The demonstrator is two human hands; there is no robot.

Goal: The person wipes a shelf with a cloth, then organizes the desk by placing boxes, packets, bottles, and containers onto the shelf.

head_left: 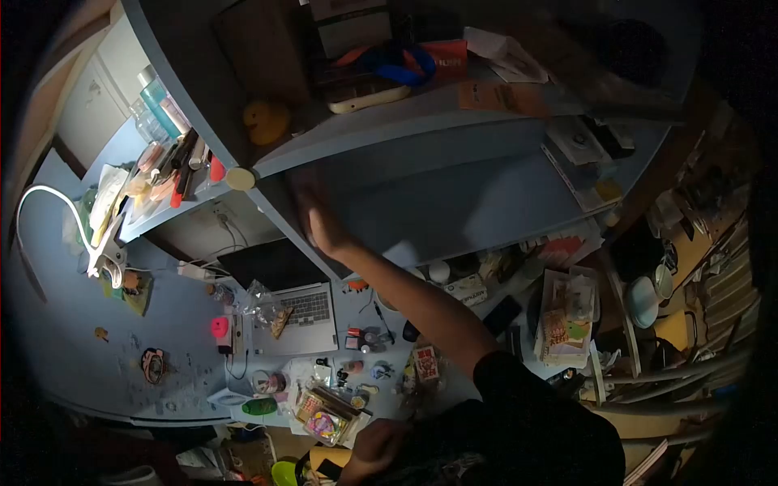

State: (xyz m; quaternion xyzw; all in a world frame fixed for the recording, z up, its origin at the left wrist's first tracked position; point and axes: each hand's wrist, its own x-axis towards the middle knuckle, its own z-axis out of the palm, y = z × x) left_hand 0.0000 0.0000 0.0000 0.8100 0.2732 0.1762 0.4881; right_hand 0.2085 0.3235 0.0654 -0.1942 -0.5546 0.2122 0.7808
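Note:
My right hand (320,223) reaches into the middle shelf compartment (438,194), against the inner face of its left divider panel (284,215). Its fingers look stretched out along the panel, though shade and blur dim the tips. Low in the view, my left hand (377,448) is curled in front of my body, near a box of colourful packets (326,423). Whatever its fingers may hold is hidden. Below the right forearm, an open laptop (300,320) with a clear plastic bag (263,304) on it stands on the desk.
The upper shelf holds a yellow rubber duck (266,121) and a blue strap (413,66). Bottles and tubes (174,158) crowd the left shelf beside a lit clip lamp (105,259). A stack of boxes (567,316) stands at right. Small items cover the desk's front.

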